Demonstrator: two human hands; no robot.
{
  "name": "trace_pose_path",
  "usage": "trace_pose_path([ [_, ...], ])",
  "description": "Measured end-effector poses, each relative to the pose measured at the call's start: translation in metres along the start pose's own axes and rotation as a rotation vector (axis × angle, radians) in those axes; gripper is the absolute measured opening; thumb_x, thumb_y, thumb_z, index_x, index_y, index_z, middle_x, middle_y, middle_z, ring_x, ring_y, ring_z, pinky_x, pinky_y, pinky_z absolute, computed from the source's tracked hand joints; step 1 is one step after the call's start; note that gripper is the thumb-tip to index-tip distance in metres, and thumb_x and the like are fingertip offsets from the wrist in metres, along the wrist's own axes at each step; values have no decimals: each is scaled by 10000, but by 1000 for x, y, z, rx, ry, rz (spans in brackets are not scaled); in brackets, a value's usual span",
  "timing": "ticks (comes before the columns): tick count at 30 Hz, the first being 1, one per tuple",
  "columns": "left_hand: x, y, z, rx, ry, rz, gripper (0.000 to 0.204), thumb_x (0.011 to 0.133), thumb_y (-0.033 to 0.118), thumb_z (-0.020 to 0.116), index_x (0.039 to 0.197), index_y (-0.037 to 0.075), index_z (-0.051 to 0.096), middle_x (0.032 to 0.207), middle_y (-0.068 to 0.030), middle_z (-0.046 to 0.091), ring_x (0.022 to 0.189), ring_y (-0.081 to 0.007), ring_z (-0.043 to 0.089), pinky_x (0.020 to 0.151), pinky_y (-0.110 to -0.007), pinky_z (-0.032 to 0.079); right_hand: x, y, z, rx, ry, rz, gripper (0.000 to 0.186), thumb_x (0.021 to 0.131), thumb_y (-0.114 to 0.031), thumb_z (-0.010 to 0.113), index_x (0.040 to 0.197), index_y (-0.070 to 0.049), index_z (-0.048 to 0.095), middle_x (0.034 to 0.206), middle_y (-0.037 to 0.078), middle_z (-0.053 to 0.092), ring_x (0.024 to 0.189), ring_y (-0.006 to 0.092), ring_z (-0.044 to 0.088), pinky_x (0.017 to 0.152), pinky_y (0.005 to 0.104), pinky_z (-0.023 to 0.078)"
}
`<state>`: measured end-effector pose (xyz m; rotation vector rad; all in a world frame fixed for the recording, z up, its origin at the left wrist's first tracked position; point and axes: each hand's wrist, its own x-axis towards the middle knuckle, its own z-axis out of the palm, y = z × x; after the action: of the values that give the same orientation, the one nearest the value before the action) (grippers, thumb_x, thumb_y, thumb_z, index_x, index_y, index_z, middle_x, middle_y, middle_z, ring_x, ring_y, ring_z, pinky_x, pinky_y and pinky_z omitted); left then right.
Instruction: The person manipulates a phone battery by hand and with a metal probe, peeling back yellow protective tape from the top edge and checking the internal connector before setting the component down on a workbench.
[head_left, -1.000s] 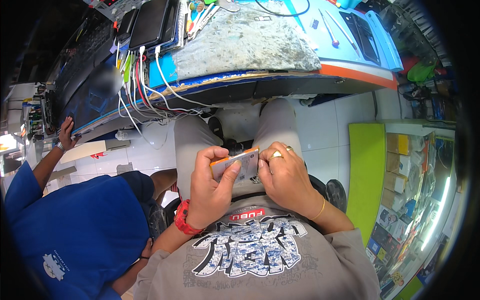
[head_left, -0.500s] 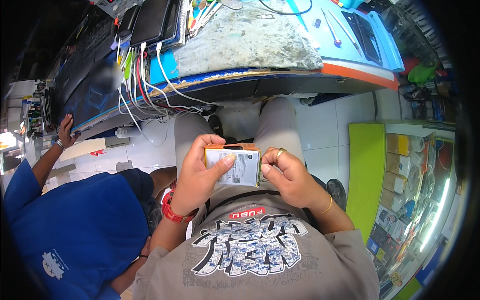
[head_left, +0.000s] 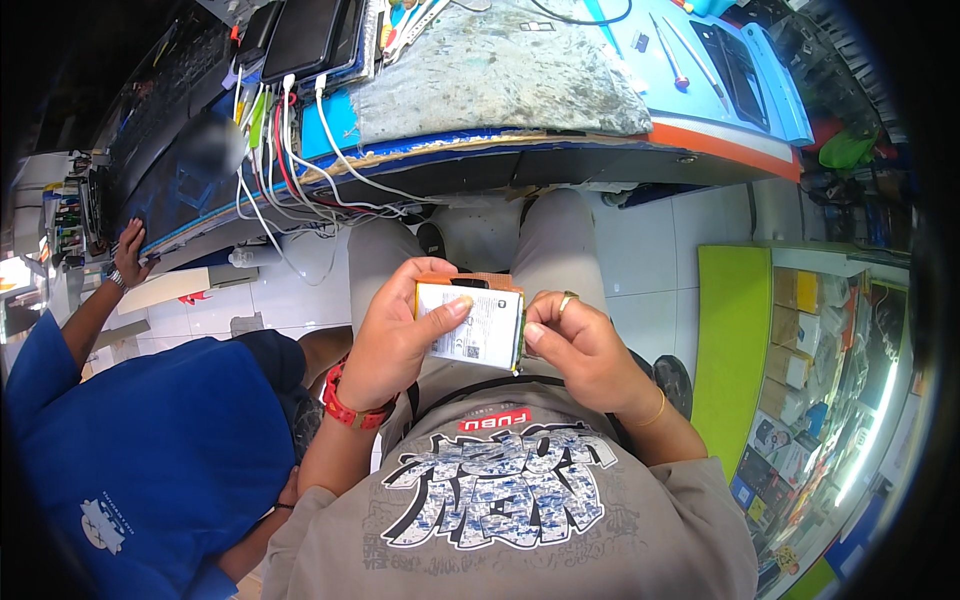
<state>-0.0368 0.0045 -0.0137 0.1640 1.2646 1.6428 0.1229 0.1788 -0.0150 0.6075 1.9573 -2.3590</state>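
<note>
A flat phone battery [head_left: 465,330] with a pale printed label and a copper-coloured strip along its far edge lies over my lap. My left hand [head_left: 395,325] is closed around its left side, thumb pressed flat on the label and fingers underneath. At the battery's right edge, a narrow greenish strip shows. There my right hand [head_left: 580,345] is closed, thumb and index finger pinching at that edge. The other fingers of my right hand are curled in. Exactly what lies between the right fingertips is partly hidden.
A workbench with a stained grey mat [head_left: 500,80] stands ahead, with a screwdriver [head_left: 677,70] on a blue mat at right. Phones [head_left: 305,40] and white cables [head_left: 345,165] hang at its left edge. A person in blue [head_left: 150,450] sits at left; a lit display case [head_left: 830,400] stands right.
The battery and my left hand have shifted slightly right and away from me, and the battery has turned a little. My right hand stays at its right edge, fingers still pinched.
</note>
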Motion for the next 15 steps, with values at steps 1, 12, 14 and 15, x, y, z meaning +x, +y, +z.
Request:
trace_pose_path([
  [1, 0, -1, 0, -15, 4, 0, 395, 965, 101, 688, 1275, 5, 464, 1106, -93, 631, 1010, -133, 648, 876, -290, 539, 0, -2, 2, -78, 32, -45, 125, 995, -94, 585, 1006, 28, 609, 911, 72, 625, 863, 146, 591, 782, 315, 480],
  [12, -4, 1, 8, 101, 88, 110, 360, 975, 88, 669, 1263, 16, 465, 1088, -97, 648, 990, -120, 647, 839, -288, 547, -5, -24, 5, -599, 58, -262, 89, 897, -42, 649, 937, 36, 636, 878, 157, 637, 812, 309, 646, 739, 407, 507],
  [14, -4, 1, 8, 102, 90, 116, 359, 976, 89, 669, 1263, 16, 465, 1087, -96, 647, 988, -118, 646, 838, -286, 546, -5, -26, 5, -609, 58, -267, 93, 889, -41, 654, 936, 36, 636, 874, 154, 638, 807, 302, 649, 739, 408, 507],
  [15, -4, 0, 8, 106, 94, 119, 359, 976, 89, 669, 1263, 16, 465, 1086, -95, 647, 987, -117, 645, 836, -284, 546, -6, -27, 5, -604, 57, -263, 96, 886, -42, 657, 936, 37, 636, 872, 154, 639, 805, 299, 650, 738, 408, 507],
])
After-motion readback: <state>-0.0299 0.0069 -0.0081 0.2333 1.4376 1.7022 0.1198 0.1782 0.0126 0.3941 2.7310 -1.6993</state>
